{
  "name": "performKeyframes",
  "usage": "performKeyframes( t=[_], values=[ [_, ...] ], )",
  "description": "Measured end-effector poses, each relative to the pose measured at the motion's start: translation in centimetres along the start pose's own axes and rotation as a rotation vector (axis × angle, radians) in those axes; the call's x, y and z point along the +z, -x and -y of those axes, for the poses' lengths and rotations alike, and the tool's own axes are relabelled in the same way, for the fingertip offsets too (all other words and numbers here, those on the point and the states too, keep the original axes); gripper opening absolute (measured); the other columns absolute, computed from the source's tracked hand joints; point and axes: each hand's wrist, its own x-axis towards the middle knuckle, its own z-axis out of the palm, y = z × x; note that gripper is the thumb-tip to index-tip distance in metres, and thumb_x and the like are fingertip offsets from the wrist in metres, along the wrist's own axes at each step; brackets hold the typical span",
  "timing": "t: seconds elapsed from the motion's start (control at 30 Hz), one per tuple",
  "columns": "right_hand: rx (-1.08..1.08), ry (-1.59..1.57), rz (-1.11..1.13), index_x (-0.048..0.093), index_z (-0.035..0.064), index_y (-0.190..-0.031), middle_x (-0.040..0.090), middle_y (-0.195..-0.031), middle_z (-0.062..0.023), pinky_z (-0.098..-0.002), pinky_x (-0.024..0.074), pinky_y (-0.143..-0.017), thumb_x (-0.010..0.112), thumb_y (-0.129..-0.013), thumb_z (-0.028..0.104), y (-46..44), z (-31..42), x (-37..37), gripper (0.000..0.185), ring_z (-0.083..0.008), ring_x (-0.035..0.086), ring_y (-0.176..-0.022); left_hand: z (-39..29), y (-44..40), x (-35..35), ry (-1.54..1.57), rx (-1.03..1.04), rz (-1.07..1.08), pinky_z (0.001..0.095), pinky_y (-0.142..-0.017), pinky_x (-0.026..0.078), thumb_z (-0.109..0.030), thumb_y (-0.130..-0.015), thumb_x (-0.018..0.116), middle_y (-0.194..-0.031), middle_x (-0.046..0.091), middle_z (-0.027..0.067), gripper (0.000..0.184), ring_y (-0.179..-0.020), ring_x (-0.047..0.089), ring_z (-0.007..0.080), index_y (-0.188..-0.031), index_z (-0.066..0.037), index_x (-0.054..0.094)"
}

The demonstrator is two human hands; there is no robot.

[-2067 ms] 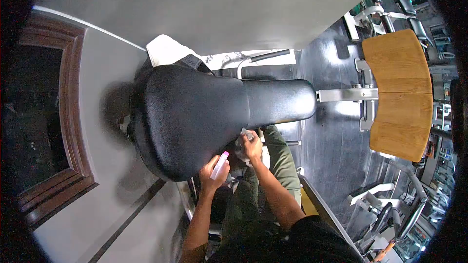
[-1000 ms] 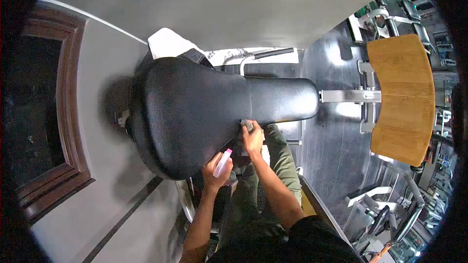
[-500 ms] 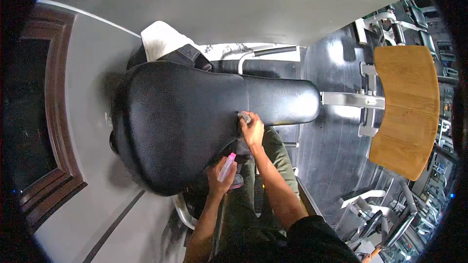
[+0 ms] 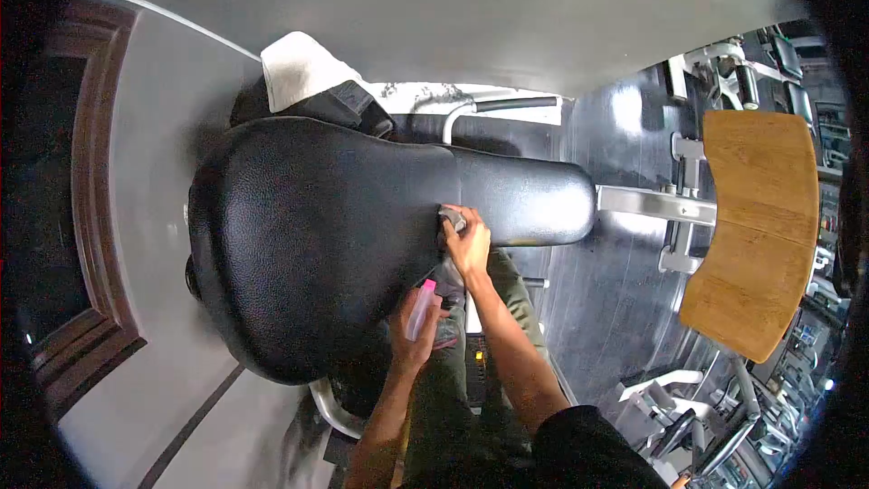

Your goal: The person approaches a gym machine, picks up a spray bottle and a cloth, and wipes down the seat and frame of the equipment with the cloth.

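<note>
A large black padded bench [image 4: 335, 226] of an exercise machine spreads in front of me, its narrower pad [image 4: 529, 195] reaching to the right. My right hand [image 4: 469, 240] is closed around a small grey cloth [image 4: 453, 219], held against the near edge of the padding close to the seam between the two pads. Below and to the left, beside the curved edge, my left hand [image 4: 415, 330] grips a small clear bottle [image 4: 420, 312] with a pink top, tilted slightly. My fingers hide part of the cloth and of the bottle.
Behind the bench a white towel [image 4: 303, 68] hangs over a dark object. A grey metal bar [image 4: 656, 203] links the bench to a curved wooden board [image 4: 756, 226] on the right. More gym machines [image 4: 697, 417] stand beyond. A brown frame [image 4: 95, 217] is at left.
My view has shifted a little, so the bench and board sit slightly differently in it. Both hands keep their holds, and the right one stays at the same spot near the seam.
</note>
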Motion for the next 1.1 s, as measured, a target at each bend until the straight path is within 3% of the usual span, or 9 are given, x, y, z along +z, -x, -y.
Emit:
performKeyframes(
  t=[0.07, 0.17, 0.3, 0.37, 0.5, 0.63, 0.7, 0.93, 1.1],
  values=[
    [-0.253, -0.036, -0.076, 0.068, 0.0088, -0.105, 0.062, -0.091, -0.0175, -0.0392, 0.0495, -0.073, 0.068, -0.077, 0.007, -0.1, 1.3, 0.0, 0.028, -0.0352, 0.063, -0.080, -0.3, -0.1, -0.1, -0.084, 0.000, -0.008, 0.0297, -0.069, 0.051, -0.019, -0.094, 0.059, -0.084, 0.063, 0.0069, 0.019, -0.076, 0.065, 0.0165, -0.098, -0.001, 0.059],
    [-0.342, -0.115, -0.003, 0.068, 0.0085, -0.105, 0.062, -0.093, -0.0165, -0.0379, 0.0491, -0.079, 0.067, -0.077, 0.006, 1.2, 3.1, -1.0, 0.028, -0.0346, 0.063, -0.086, 0.4, -0.3, -0.5, -0.223, 0.023, -0.011, 0.0289, -0.067, 0.050, -0.023, -0.095, 0.058, -0.082, 0.062, 0.0056, 0.021, -0.073, 0.064, 0.0153, -0.097, -0.002, 0.059],
    [-0.362, -0.122, 0.077, 0.068, 0.0082, -0.105, 0.063, -0.093, -0.0169, -0.0372, 0.0489, -0.081, 0.067, -0.077, 0.005, 0.8, 0.8, -1.1, 0.028, -0.0348, 0.063, -0.089, -0.6, -0.2, 0.1, -0.134, 0.013, -0.026, 0.0282, -0.063, 0.049, -0.024, -0.095, 0.058, -0.081, 0.063, 0.0042, 0.021, -0.072, 0.063, 0.0132, -0.096, -0.003, 0.059],
    [-0.201, -0.073, 0.008, 0.068, 0.0085, -0.104, 0.064, -0.094, -0.0169, -0.0390, 0.0495, -0.081, 0.067, -0.076, 0.008, -0.2, -1.0, -0.4, 0.028, -0.0360, 0.063, -0.089, -0.1, -0.4, 0.1, -0.112, 0.030, -0.020, 0.0279, -0.062, 0.049, -0.024, -0.094, 0.058, -0.081, 0.063, 0.0045, 0.021, -0.072, 0.063, 0.0131, -0.095, -0.003, 0.059],
    [-0.146, -0.067, -0.042, 0.068, 0.0084, -0.104, 0.064, -0.094, -0.0184, -0.0397, 0.0497, -0.079, 0.067, -0.077, 0.009, -1.7, 0.5, 0.0, 0.027, -0.0370, 0.063, -0.087, 0.1, -0.6, 0.4, -0.057, 0.093, -0.024, 0.0277, -0.060, 0.049, -0.024, -0.094, 0.059, -0.080, 0.063, 0.0050, 0.021, -0.068, 0.062, 0.0136, -0.096, -0.003, 0.060],
    [-0.416, -0.089, 0.016, 0.068, 0.0047, -0.102, 0.063, -0.092, -0.0165, -0.0364, 0.0491, -0.079, 0.065, -0.074, 0.004, 0.3, 3.9, -1.3, 0.027, -0.0333, 0.064, -0.086, 0.5, -0.7, 0.6, -0.168, 0.167, -0.068, 0.0276, -0.060, 0.050, -0.023, -0.095, 0.057, -0.081, 0.063, 0.0051, 0.021, -0.068, 0.063, 0.0136, -0.098, -0.003, 0.060],
    [-0.394, -0.082, 0.054, 0.068, 0.0059, -0.103, 0.063, -0.093, -0.0165, -0.0378, 0.0491, -0.080, 0.065, -0.075, 0.005, 0.0, 2.4, -1.5, 0.028, -0.0345, 0.063, -0.087, 0.2, -0.6, 0.8, -0.069, 0.024, -0.057, 0.0277, -0.060, 0.050, -0.024, -0.095, 0.057, -0.082, 0.063, 0.0051, 0.022, -0.069, 0.063, 0.0133, -0.098, -0.003, 0.060],
    [-0.167, 0.015, -0.043, 0.068, 0.0073, -0.104, 0.063, -0.095, -0.0163, -0.0385, 0.0494, -0.080, 0.066, -0.079, 0.007, -3.1, 1.5, 0.0, 0.025, -0.0361, 0.063, -0.087, 0.4, -1.4, 1.8, -0.062, 0.069, -0.058, 0.0269, -0.064, 0.048, -0.027, -0.096, 0.056, -0.089, 0.060, 0.0046, 0.024, -0.070, 0.057, 0.0111, -0.101, -0.003, 0.059],
    [-0.357, -0.129, 0.006, 0.068, 0.0052, -0.104, 0.064, -0.094, -0.0165, -0.0357, 0.0493, -0.080, 0.066, -0.076, 0.003, -1.9, 3.9, -0.9, 0.028, -0.0322, 0.065, -0.088, -1.6, -2.6, 2.9, -0.058, 0.045, -0.063, 0.0264, -0.063, 0.050, -0.024, -0.096, 0.055, -0.081, 0.060, 0.0019, 0.019, -0.071, 0.062, 0.0109, -0.101, -0.005, 0.057]
  ],
)
